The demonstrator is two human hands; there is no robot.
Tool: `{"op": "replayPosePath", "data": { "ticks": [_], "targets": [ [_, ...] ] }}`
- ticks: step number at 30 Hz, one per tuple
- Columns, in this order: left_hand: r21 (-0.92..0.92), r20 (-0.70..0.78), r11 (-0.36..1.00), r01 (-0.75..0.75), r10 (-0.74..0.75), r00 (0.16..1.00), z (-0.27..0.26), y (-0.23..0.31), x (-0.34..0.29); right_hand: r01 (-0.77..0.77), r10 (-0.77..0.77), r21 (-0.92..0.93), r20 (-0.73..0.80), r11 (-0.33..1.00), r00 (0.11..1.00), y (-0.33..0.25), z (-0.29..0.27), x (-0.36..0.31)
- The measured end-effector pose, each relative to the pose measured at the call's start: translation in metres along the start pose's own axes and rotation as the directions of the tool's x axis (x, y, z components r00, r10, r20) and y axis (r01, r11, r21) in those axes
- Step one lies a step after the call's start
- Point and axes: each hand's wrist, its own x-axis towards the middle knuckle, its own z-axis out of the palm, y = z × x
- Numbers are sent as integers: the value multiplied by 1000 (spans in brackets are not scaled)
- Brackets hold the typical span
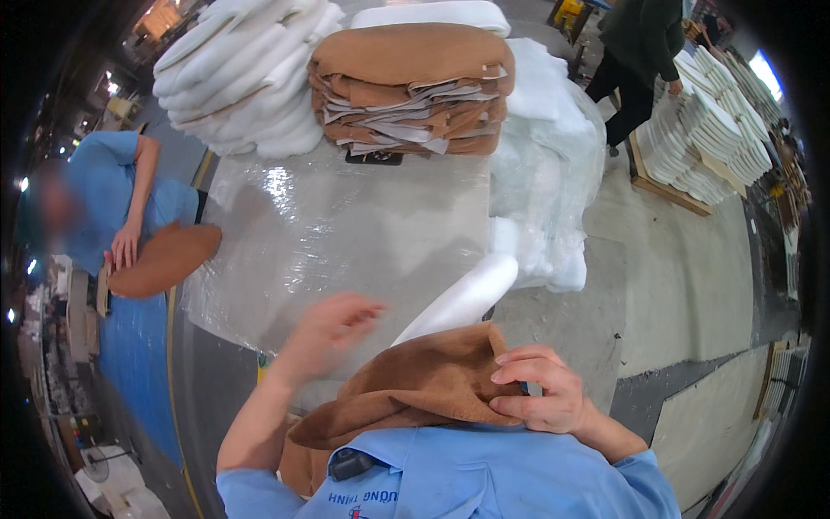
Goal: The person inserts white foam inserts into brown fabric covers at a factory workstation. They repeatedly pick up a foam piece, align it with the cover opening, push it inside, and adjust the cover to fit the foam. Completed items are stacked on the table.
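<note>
A brown fabric cover (415, 370) hangs in loose folds right in front of my body, its upper edge drawn up. My right hand (545, 389) pinches the cover at its right end between thumb and fingers. Above and left of the cover, my left hand (333, 336) is in the air, apart from the fabric and smeared by motion, so its grip does not show. Behind the cover a long white foam pad (462, 298) slants up to the right; its lower end is hidden by the fabric.
A plastic-wrapped table (346, 216) holds a stack of brown covers (411, 86) and a pile of white pads (242, 78). Wrapped white pads (549, 173) stand to its right. At left a co-worker (130, 199) handles a brown piece (164, 259); another person (635, 69) stands far right.
</note>
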Motion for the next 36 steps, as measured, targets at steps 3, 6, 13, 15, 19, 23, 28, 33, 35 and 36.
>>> {"op": "replayPosePath", "data": {
  "ticks": [3, 6, 13, 15, 19, 23, 28, 33, 35, 36],
  "targets": [
    [60, 267, 979, -195, 172, 948, 44, 56, 47, 0, 0, 22, 24, 1000, 1000, -8, -4, 0],
    [258, 546, 945, -202, 30, 838, 64, 54, 73, 13, -13, 15, 0, 1000, 1000, -16, -9, -1],
    [-424, 449, 904, 46, 166, 878, 51, 42, 64, -61, 57, -51, -84, 997, 995, -14, -6, -23],
    [-544, 642, 766, 341, 119, 757, 36, 42, 66, -72, 67, -53, -94, 996, 993, -13, -5, -25],
    [-546, 767, 512, 663, -13, 641, 24, 16, 60, -34, 31, -32, -83, 999, 996, -12, -4, -16],
    [-108, 805, 860, 499, -219, 552, 3, 9, 68, -25, 23, -34, -76, 999, 997, -12, -4, -12],
    [-449, 704, 759, 471, -24, 710, -30, -35, 69, -10, 6, -46, -99, 999, 995, -8, 3, -14],
    [-414, 861, 530, 740, -36, 508, 8, -6, 75, 85, -95, -108, -97, 990, 991, -8, 7, -5],
    [-284, 908, 499, 819, -134, 396, 28, 0, 83, 128, -138, -128, -70, 984, 988, -10, 5, -2],
    [-237, 912, 480, 844, -188, 363, 36, 2, 85, 152, -161, -136, -58, 979, 985, -11, 4, 0]
  ]
}}
